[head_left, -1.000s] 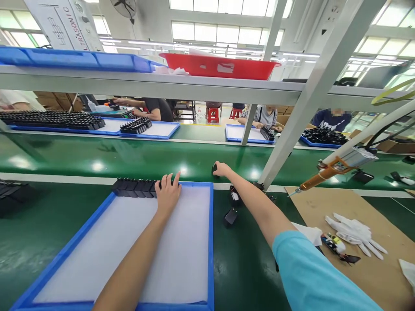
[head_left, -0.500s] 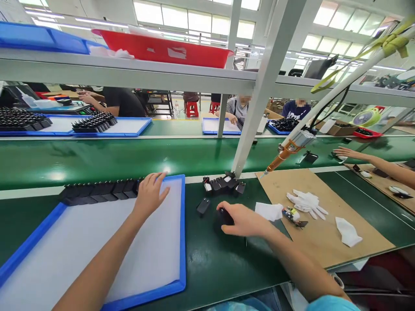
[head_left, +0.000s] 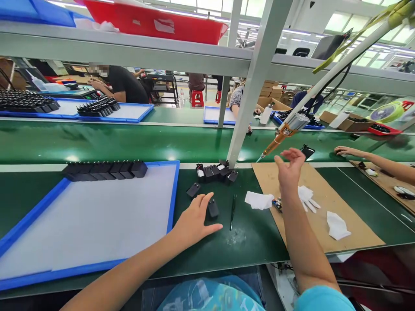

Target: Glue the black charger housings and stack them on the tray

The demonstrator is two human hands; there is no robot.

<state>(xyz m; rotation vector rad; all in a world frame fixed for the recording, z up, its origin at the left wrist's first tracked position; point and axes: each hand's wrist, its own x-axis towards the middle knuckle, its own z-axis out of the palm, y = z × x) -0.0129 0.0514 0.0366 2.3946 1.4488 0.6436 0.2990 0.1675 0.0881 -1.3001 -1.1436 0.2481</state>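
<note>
My left hand [head_left: 193, 219] reaches over the green bench with its thumb and fingers apart, beside a black plug adapter [head_left: 213, 208]. Whether the fingertips touch it, I cannot tell. Another black adapter [head_left: 193, 190] lies just beyond that hand. My right hand [head_left: 289, 170] is raised near the far edge of the cardboard sheet [head_left: 345, 205], fingers spread and holding nothing visible. Dark tweezers [head_left: 232, 212] lie between the two hands. At the left, a row of black adapters [head_left: 106, 170] lines the far side of a blue-rimmed white tray [head_left: 177, 185].
An orange electric screwdriver [head_left: 275, 140] hangs close to my right hand. More adapters [head_left: 215, 171] cluster by the white post [head_left: 248, 95]. A white cloth [head_left: 259, 200] and a white glove [head_left: 308, 198] lie at the right. A co-worker's hand [head_left: 348, 151] is at the green conveyor [head_left: 162, 142].
My left hand has left the tray and moved right to the loose adapter. My right hand has let go of that adapter and risen toward the conveyor. The view has tilted down.
</note>
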